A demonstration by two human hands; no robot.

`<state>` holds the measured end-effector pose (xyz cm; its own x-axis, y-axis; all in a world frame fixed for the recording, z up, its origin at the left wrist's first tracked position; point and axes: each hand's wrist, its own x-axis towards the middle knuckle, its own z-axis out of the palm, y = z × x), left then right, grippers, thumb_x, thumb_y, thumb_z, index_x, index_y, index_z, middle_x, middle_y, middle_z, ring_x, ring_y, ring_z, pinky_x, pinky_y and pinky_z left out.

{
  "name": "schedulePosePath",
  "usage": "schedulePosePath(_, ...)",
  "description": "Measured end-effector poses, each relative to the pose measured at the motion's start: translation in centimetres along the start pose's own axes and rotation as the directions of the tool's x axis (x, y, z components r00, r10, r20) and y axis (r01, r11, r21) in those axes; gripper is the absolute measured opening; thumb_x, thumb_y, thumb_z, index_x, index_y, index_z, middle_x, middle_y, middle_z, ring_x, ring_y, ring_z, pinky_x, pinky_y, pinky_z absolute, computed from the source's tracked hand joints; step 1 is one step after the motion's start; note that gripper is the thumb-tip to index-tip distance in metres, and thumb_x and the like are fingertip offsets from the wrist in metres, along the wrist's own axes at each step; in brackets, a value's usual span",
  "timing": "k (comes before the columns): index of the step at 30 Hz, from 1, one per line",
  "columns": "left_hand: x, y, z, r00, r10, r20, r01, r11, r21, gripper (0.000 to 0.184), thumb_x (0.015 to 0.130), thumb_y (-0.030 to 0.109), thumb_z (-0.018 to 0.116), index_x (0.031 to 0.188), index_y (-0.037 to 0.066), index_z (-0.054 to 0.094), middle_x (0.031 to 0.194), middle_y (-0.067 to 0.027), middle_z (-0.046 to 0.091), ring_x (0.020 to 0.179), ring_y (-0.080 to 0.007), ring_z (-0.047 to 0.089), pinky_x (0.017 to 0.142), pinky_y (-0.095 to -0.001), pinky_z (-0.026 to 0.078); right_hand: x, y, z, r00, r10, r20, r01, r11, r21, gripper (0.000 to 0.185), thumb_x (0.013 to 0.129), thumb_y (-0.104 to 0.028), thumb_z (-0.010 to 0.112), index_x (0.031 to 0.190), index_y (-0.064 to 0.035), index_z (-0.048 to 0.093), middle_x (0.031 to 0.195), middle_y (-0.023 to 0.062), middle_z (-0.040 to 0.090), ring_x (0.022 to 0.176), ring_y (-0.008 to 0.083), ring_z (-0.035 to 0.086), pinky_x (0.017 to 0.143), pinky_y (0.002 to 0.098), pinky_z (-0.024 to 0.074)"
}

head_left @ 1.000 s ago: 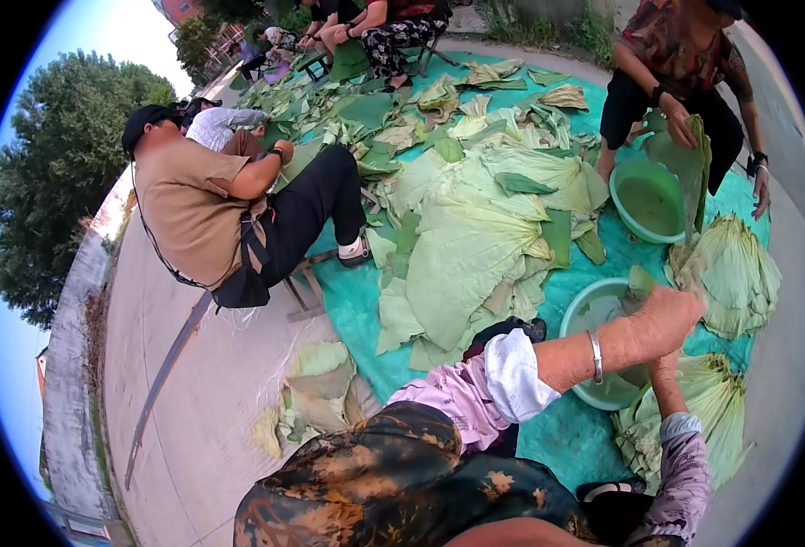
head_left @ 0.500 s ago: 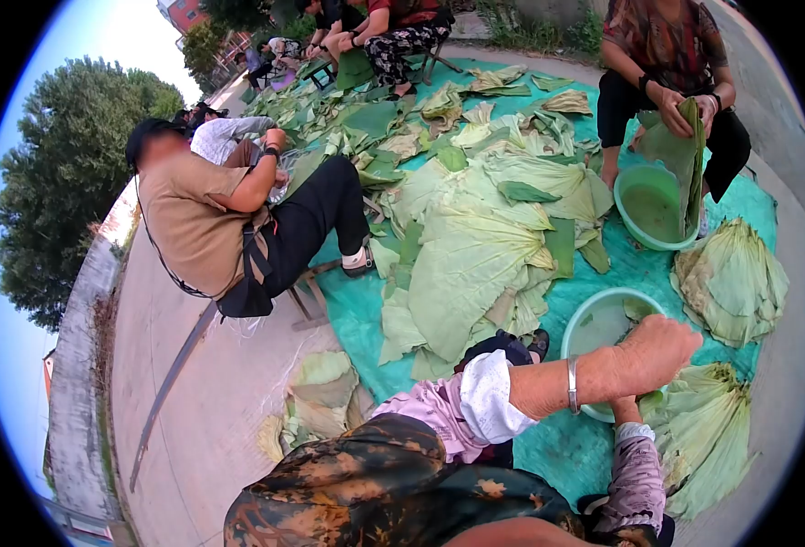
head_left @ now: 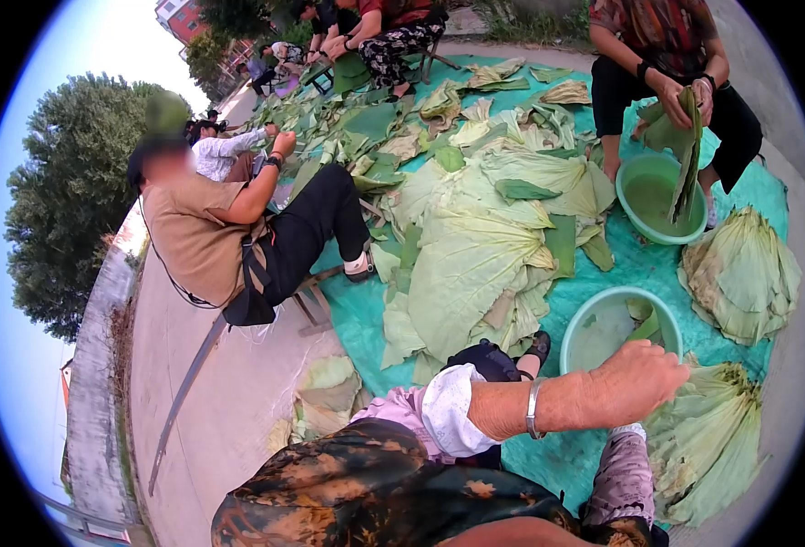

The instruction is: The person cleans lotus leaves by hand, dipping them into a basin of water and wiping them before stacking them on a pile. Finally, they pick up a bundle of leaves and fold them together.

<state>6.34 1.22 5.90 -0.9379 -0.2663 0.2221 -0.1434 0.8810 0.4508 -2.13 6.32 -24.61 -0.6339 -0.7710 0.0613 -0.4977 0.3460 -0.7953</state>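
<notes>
My left hand [head_left: 635, 378], with a silver bracelet [head_left: 533, 408] at the wrist, is closed over the near rim of a pale green basin [head_left: 570, 330]. Its curled fingers hide whatever they grip. Inside the basin lie liquid and a few pieces of green leaf [head_left: 642, 315]. A pink patterned sleeve [head_left: 623, 479] covers my right arm, which reaches up beneath the left one; the right hand itself is hidden behind it. Just right of both hands, a fanned stack of large pale green leaves [head_left: 707, 442] lies on the turquoise sheet [head_left: 548, 460].
Large leaves [head_left: 471, 260] are heaped mid-sheet. Across from me, a seated person holds folded leaves [head_left: 687, 173] over a second green basin [head_left: 628, 211]. Another leaf stack [head_left: 739, 278] lies at right. A person in brown [head_left: 197, 232] sits at left; others sit farther back.
My left hand has shifted slightly left and down, baring more of the basin and its leaf pieces. My right hand, partly visible before, is now hidden. The person opposite has lowered the folded leaves.
</notes>
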Motion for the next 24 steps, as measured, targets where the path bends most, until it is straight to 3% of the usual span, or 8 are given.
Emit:
schedulePosePath(18, 0.2, 0.4, 1.7, 0.998, 0.020, 0.053, -0.014, 0.994, -0.108, 0.017, 0.074, 0.013, 0.061, 0.085, 0.005, 0.050, 0.078, -0.0088, 0.053, 0.080, -0.0263, 0.055, 0.072, -0.0387, 0.042, -1.0, -0.1, -0.2, 0.998, -0.020, 0.057, 0.017, 0.999, 0.045, 0.033, 0.084, -0.028, 0.056, 0.110, -0.0063, 0.057, 0.099, 0.0104, 0.063, 0.085, 0.0238, 0.060, 0.074, 0.0347, 0.0469)
schedulePosePath(21, 0.4, 0.2, 1.7, 0.995, 0.012, 0.097, -0.006, 0.998, -0.058, 0.020, 0.074, 0.016, 0.064, 0.085, 0.002, 0.057, 0.082, -0.0124, 0.061, 0.080, -0.0283, 0.061, 0.071, -0.0395, 0.045, -0.7, -0.7, -1.3, 0.997, -0.025, 0.067, 0.022, 0.998, 0.055, 0.033, 0.084, -0.027, 0.056, 0.110, -0.0062, 0.057, 0.099, 0.0102, 0.063, 0.085, 0.0235, 0.060, 0.074, 0.0345, 0.0469)
schedulePosePath(24, 0.4, 0.3, 2.1, 0.999, 0.012, 0.033, -0.012, 1.000, -0.009, 0.015, 0.073, 0.013, 0.062, 0.081, 0.001, 0.059, 0.078, -0.0138, 0.062, 0.075, -0.0298, 0.063, 0.066, -0.0408, 0.048, -0.9, 0.5, -2.2, 0.997, -0.025, 0.075, 0.021, 0.998, 0.051, 0.033, 0.084, -0.027, 0.056, 0.110, -0.0062, 0.057, 0.099, 0.0100, 0.063, 0.084, 0.0232, 0.060, 0.074, 0.0343, 0.0469)
